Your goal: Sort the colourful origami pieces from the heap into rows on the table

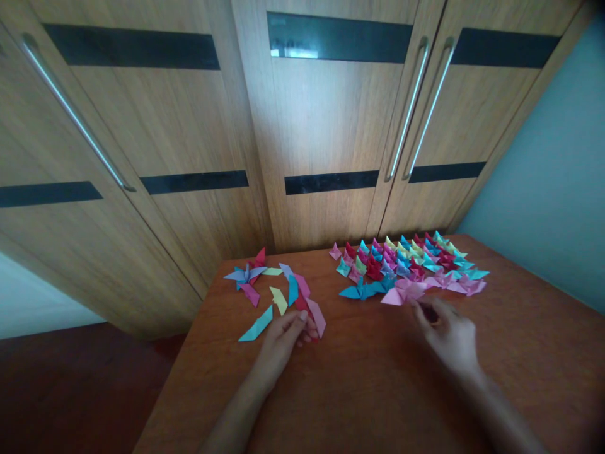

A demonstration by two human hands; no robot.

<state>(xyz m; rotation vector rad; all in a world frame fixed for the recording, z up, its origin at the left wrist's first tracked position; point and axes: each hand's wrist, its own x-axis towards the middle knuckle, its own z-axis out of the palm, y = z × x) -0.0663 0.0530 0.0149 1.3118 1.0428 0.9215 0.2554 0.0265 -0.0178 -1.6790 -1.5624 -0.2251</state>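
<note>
My left hand (282, 337) is closed, its thumb and fingers pinched on a folded pink paper strip (317, 317); a red folded piece (301, 301) lies just behind the fingertips. Around it are a light-blue folded strip (258, 325), a yellow one (278, 300) and a turquoise one (293, 290). To the right, my right hand (449, 334), slightly blurred, has its fingertips closed at the near edge of a pink paper crane (404, 291). Beside that crane sits a blue paper crane (362, 290). Behind them stand rows of small colourful paper cranes (401, 258).
A brown wooden table (359, 378) carries everything. At its back left lie a lilac paper crane (246, 275) and more folded pieces. Wooden cupboard doors (326, 126) with metal handles (409, 107) rise behind the table, and a pale blue wall (543, 189) is on the right.
</note>
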